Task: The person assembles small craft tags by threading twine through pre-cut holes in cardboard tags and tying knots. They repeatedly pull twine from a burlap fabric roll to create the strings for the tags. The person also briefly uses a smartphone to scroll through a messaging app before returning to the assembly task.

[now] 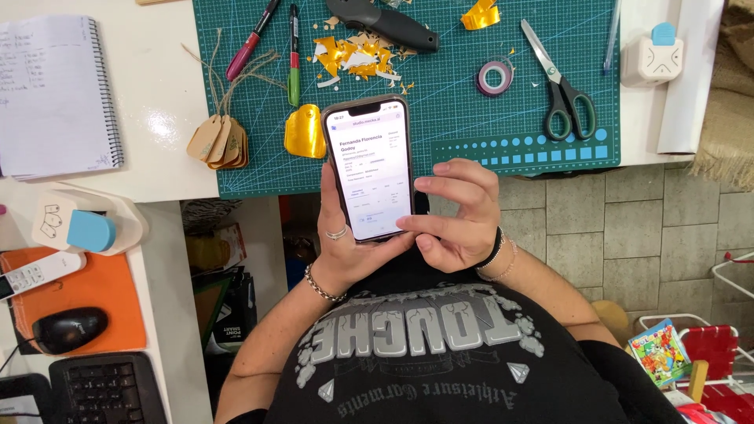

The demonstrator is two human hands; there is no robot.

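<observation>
Left hand [339,247]: grip grasping an upright smartphone [371,169].
Right hand [455,216]: fingers released, thumb touching its screen.
Tags [218,142]: brown, bunched on surface [161,118] beside green mat [471,118].
Foil label [305,132]: gold, just above phone.

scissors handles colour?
Dark green, the scissors lying on the teal cutting mat; head view, the only one.

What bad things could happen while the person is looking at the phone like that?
The phone is held over the gap between the desk and the person's lap by the left hand while the right hand touches its edge; a slip could drop it. The scissors and the craft knife lie loose on the cutting mat, so a blind reach might get hurt.
</observation>
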